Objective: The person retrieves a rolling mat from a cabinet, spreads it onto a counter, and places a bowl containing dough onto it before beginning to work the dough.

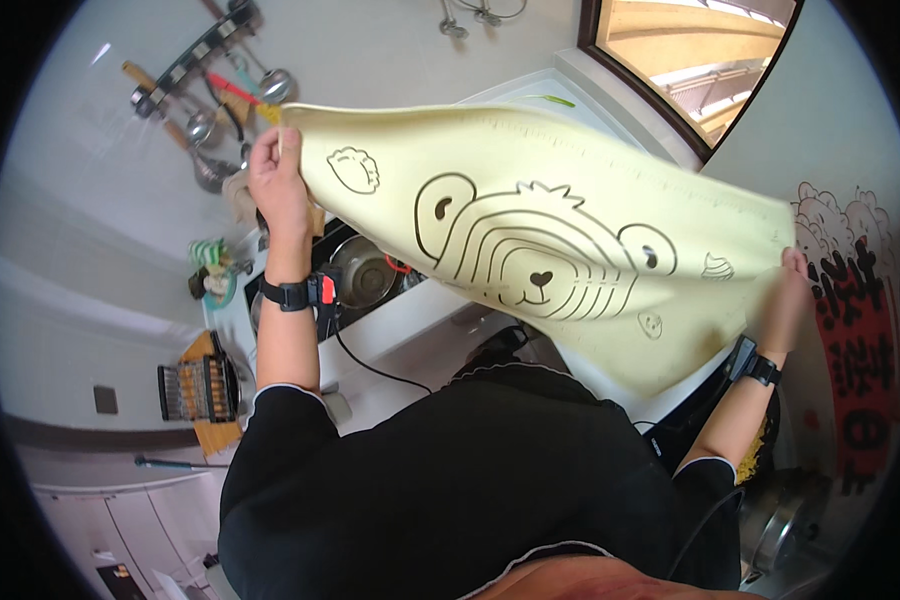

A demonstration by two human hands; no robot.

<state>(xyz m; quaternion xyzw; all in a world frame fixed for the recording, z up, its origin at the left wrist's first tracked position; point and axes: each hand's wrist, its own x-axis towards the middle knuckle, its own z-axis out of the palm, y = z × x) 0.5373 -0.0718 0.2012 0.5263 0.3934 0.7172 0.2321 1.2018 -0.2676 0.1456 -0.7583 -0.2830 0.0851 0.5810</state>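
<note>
A pale yellow flexible kneading mat (390, 217) is stretched out in the air in front of me. It carries a line-drawn bear face, small food drawings and ruler marks along its far edge. My left hand (281, 176) grips its left end, thumb on the near face. At the opposite end, my right hand (786, 307) holds the mat's right edge, somewhat blurred. The lower right part of the mat sags between my hands. Much of the worktop behind is hidden by it.
A steel pot (364, 274) sits on the black hob at left. Ladles and other utensils hang from a wall rack (202, 52). A green stalk (547, 100) lies on the white counter (495, 88) beneath the window. Another pan (776, 525) stands at lower right.
</note>
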